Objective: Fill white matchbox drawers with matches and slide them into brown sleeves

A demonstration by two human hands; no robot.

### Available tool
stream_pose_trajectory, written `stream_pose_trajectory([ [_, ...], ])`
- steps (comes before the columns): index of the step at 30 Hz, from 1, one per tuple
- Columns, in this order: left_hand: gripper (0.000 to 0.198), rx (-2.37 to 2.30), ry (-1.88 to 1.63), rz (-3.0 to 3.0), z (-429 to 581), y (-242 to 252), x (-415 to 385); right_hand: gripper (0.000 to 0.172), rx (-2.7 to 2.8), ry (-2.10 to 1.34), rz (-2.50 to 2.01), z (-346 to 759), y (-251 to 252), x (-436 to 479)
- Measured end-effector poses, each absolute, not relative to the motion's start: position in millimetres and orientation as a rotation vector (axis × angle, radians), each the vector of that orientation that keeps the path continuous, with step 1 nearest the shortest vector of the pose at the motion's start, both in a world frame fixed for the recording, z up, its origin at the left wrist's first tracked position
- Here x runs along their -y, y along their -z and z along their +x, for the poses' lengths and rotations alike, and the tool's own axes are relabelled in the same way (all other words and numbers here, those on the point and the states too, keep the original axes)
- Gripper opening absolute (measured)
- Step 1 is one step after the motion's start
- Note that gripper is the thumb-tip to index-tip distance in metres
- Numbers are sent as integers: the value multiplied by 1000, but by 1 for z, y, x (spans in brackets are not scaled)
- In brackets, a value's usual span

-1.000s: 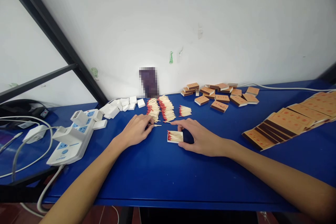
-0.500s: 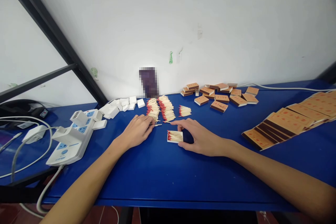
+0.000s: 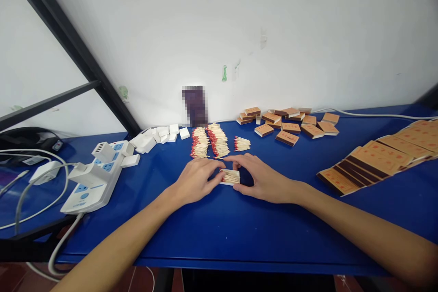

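A small white matchbox tray (image 3: 238, 172) lies on the blue tabletop, filled with red-tipped matches (image 3: 231, 177). My right hand (image 3: 262, 175) curves around its right end, thumb at the near corner and fingers at the far side. Over the tray's left end, my left hand (image 3: 200, 178) has thumb and forefinger brought together on matches, whose tips are mostly covered by the fingers. Just beyond the hands are two long heaps of matches, a left heap (image 3: 200, 142) and a right heap (image 3: 218, 140). A smaller bunch of matches (image 3: 242, 143) lies to their right.
White empty-looking trays (image 3: 159, 135) are piled at the back left, beside a power strip (image 3: 99, 178) with plugs and cables. Matchbox sleeves (image 3: 290, 127) are scattered at the back right. Overlapping flat brown-orange boxes (image 3: 379, 155) stretch along the right. A wall (image 3: 219, 32) stands behind.
My left hand has moved right and nearer, from the match heaps to the tray's left end. Loose matches that lay by its fingertips no longer show there. My right hand stays by the tray.
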State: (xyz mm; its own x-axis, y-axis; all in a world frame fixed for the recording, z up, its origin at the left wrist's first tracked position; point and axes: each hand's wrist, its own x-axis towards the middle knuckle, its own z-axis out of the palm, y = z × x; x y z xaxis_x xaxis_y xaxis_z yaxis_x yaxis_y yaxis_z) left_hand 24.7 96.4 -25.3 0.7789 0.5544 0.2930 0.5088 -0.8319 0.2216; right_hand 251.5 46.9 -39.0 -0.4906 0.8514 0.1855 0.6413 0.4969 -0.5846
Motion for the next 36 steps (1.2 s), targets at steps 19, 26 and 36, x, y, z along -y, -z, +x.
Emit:
stream_pose_trajectory([
  [19, 21, -991, -257, 3047, 3, 8, -116, 29, 2269, -638, -1255, 249, 31, -45],
  [26, 22, -861, -425, 3027, 28, 13, -97, 43, 2281, -601, -1256, 250, 37, -47],
  [36, 20, -1082, -177, 3081, -15, 9, -130, 55, 2294, -635, -1275, 251, 33, -46],
])
